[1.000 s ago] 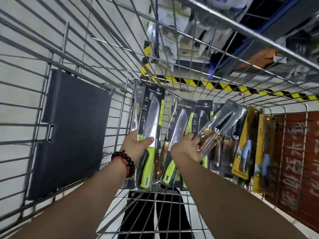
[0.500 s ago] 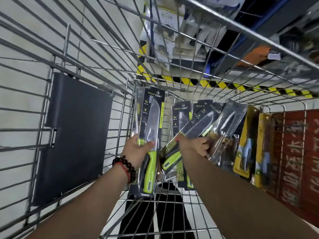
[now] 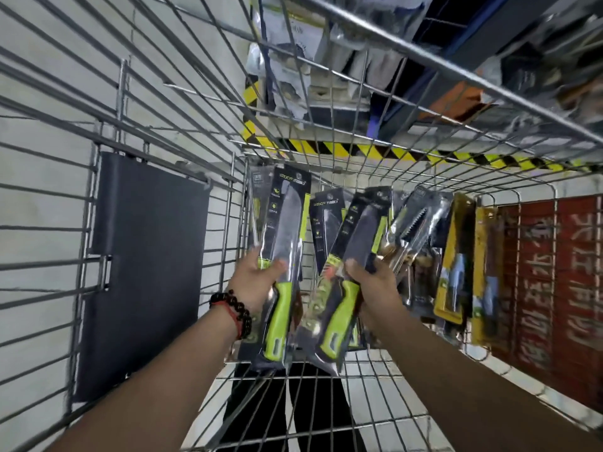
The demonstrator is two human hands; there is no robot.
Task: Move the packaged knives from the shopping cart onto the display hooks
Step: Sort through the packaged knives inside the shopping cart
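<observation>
Head view, looking down into wire cart [image 3: 169, 132].

Left hand [image 3: 253, 280]: clenched on a packaged knife w/ green handle [image 3: 282, 272], gripped at mid-pack where blade meets handle. Pack near upright; handle runs to 6 o'clock below the hand, blade to 12 o'clock above it. Dark bead bracelet [image 3: 233, 313] on left wrist.

Right hand [image 3: 375, 285]: clenched on a second green-handled knife pack [image 3: 350, 272], tilted, top leaning toward 1 o'clock. Handle at 7 o'clock of the hand, blade at 12. Both packs sit between the hands, close together, approx. centre frame; touching or not, cannot tell.

More knife packs [image 3: 414, 233] stand against cart's far wall, at 1–2 o'clock of right hand; yellow-carded packs [image 3: 452, 265] at 3 o'clock. Dark flat panel [image 3: 140, 272] on cart wall, 9 o'clock of left hand. Yellow/black floor tape [image 3: 375, 151] beyond cart at 12 o'clock.
</observation>
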